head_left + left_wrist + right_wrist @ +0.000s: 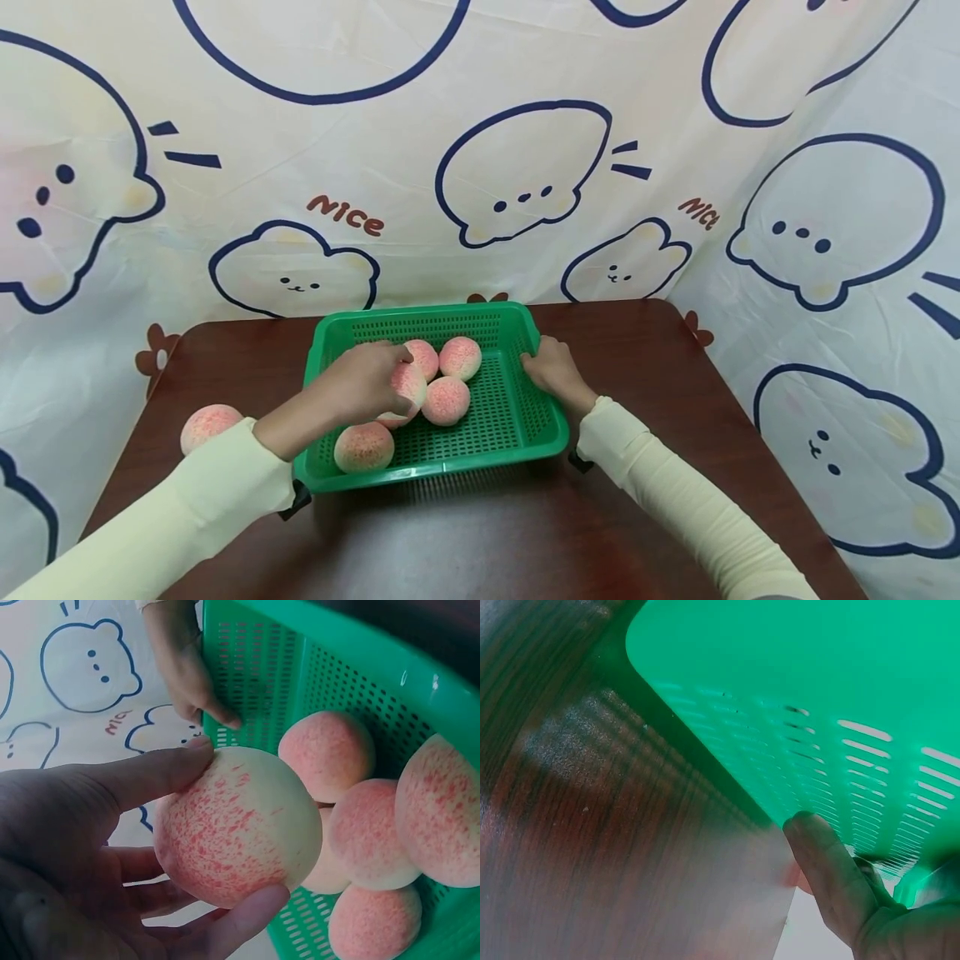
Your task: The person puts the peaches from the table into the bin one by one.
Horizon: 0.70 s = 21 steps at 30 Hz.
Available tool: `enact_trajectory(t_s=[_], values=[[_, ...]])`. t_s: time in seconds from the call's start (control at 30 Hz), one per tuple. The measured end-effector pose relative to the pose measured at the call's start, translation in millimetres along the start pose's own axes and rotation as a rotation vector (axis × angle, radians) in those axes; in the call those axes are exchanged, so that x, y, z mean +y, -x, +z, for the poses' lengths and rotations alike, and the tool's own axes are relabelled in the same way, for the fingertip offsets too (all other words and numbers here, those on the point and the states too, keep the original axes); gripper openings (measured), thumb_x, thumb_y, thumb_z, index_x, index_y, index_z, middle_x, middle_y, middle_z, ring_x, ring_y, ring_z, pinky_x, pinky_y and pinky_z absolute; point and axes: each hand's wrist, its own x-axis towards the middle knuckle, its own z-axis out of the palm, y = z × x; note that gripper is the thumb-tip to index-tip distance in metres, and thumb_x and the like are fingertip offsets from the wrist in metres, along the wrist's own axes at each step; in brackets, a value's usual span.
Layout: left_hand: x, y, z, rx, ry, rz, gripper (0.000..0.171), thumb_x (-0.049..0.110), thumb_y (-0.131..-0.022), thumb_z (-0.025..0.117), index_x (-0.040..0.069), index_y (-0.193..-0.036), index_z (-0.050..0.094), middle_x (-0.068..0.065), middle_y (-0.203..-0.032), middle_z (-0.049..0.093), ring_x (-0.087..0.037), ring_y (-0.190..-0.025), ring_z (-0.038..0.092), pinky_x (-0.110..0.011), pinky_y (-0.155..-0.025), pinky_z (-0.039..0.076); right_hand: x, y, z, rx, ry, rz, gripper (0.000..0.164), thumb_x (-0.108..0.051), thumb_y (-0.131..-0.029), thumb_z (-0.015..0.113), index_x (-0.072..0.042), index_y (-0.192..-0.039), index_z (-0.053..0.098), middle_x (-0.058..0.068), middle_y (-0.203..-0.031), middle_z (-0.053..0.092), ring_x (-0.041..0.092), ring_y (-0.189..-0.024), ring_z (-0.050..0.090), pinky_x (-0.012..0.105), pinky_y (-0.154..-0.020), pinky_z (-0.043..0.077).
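Note:
In the head view my left hand (363,385) is over the left half of a green plastic basket (495,421). It holds a pink and cream peach (236,829) between thumb and fingers, as the left wrist view shows closely. Several other peaches (446,401) lie in the basket below and around it, one (364,447) of them at the near left corner. At the basket's right side, my right hand (555,371) grips the rim, thumb inside. From the right wrist view, fingers (829,870) lie against the slotted outer wall.
One more peach (210,427) rests on the dark wooden table (622,367), left of the basket and partly behind my left sleeve. A white cloth (517,75) with cartoon drawings hangs behind the table and along its sides.

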Motion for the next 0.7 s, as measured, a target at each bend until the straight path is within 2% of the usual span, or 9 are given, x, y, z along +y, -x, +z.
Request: enact_trajectory(t_s=[0.2,0.37,0.43,0.57,0.7], values=[[3.7,-0.5,9.9,-0.029,0.022,0.016,0.066,0.020,-0.078,0.088,-0.006,-0.133,0.061,-0.010,-0.098,0.074,-0.023,-0.096,0.068,-0.040,-0.081,0.057,0,0,0,0.004,0.003,-0.007,0.020,-0.020,-0.104,0.054,-0.006,-0.090,0.052,0.012,-0.078,0.058,0.023,-0.070,0.070,0.029,-0.058,0.054],[5.9,-1.5,17.7,-0.049,0.025,0.013,0.065,0.018,-0.077,0.088,-0.005,-0.133,0.062,-0.013,-0.103,0.073,-0.021,-0.093,0.068,-0.039,-0.080,0.058,1,1,0,0.005,0.002,-0.013,0.020,-0.020,-0.104,0.054,-0.006,-0.089,0.052,0.010,-0.076,0.057,0.023,-0.069,0.069,0.029,-0.057,0.054],[6.5,-1.8,20.4,-0.047,0.023,0.012,0.065,0.018,-0.076,0.089,-0.005,-0.132,0.063,-0.016,-0.110,0.072,-0.021,-0.094,0.067,-0.038,-0.078,0.057,1,1,0,0.004,-0.001,-0.016,0.021,-0.020,-0.104,0.054,-0.007,-0.088,0.051,0.010,-0.075,0.056,0.023,-0.068,0.069,0.029,-0.056,0.054],[7.2,-1.5,26.1,-0.042,0.034,0.003,0.060,0.015,-0.073,0.089,-0.002,-0.126,0.065,-0.022,-0.119,0.063,-0.020,-0.079,0.061,-0.033,-0.065,0.052,1,2,0,0.005,-0.005,-0.022,0.021,-0.019,-0.104,0.054,-0.008,-0.086,0.050,0.009,-0.073,0.054,0.022,-0.066,0.068,0.029,-0.055,0.053],[8.0,-1.7,32.4,-0.043,0.044,-0.012,0.063,0.016,-0.073,0.091,-0.001,-0.127,0.064,-0.026,-0.124,0.056,-0.019,-0.067,0.056,-0.030,-0.059,0.048,1,2,0,0.008,-0.008,-0.021,0.021,-0.019,-0.104,0.054,-0.007,-0.086,0.051,0.009,-0.072,0.054,0.023,-0.065,0.067,0.029,-0.055,0.052]])
